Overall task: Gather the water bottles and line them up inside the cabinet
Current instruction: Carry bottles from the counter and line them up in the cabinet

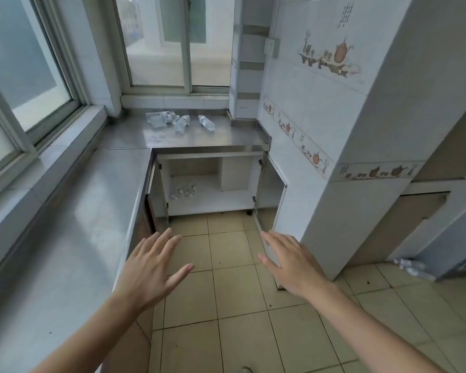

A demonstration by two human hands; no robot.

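Several clear water bottles lie on their sides on the steel counter (172, 141) at the far end: a pair (160, 118), one (182, 123) and one (206, 122). Below it the cabinet (213, 200) stands with both doors open, and three bottles (184, 191) stand upright on its floor at the left. More bottles (412, 268) lie on the floor at the right, by the pillar's base. My left hand (151, 270) and my right hand (291, 262) are stretched forward over the tiled floor, fingers spread, holding nothing, well short of the cabinet.
A long steel counter (65, 238) runs along the left under the windows. The open right cabinet door (271, 200) juts out beside the tiled pillar (347, 211). Beige floor tiles (226, 305) lie between me and the cabinet.
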